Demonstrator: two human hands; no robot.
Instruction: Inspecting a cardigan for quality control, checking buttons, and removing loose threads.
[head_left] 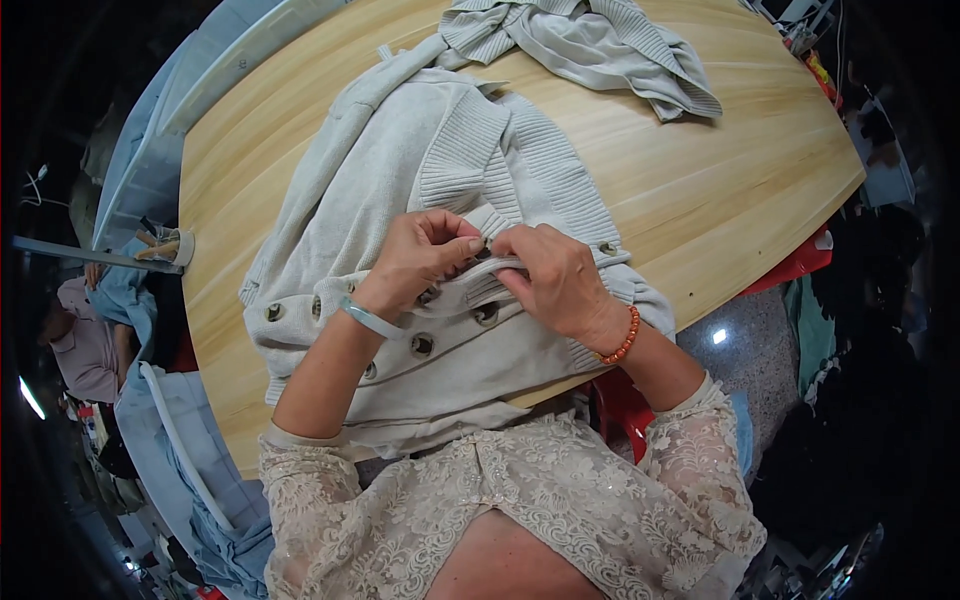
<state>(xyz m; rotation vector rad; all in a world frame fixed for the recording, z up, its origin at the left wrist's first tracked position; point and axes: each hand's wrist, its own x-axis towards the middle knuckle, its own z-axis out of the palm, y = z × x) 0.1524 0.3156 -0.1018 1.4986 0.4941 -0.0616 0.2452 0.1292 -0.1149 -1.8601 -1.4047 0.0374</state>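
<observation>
A pale grey-beige knitted cardigan [385, 150] with ribbed bands lies spread over the wooden table, its near part bunched up against me. Large dark marbled buttons [422, 345] show along its bands, several of them below and beside my hands. My left hand [425, 258] pinches the ribbed band between thumb and fingers, beside a dark button [487, 243]. Close against it, my right hand [553, 272] grips a fold of the same band with bent fingers. The fingertips nearly meet at that button. Whether the button sits in a buttonhole is hidden by the fingers.
More of the same knit [590, 50] lies crumpled at the table's [720, 190] far side. Pale plastic bins [150, 180] stand along the left edge, one holding blue cloth. A metal bar [95, 255] juts in there. Beyond it is a person [90, 335]. Red stools [795, 265] stand right.
</observation>
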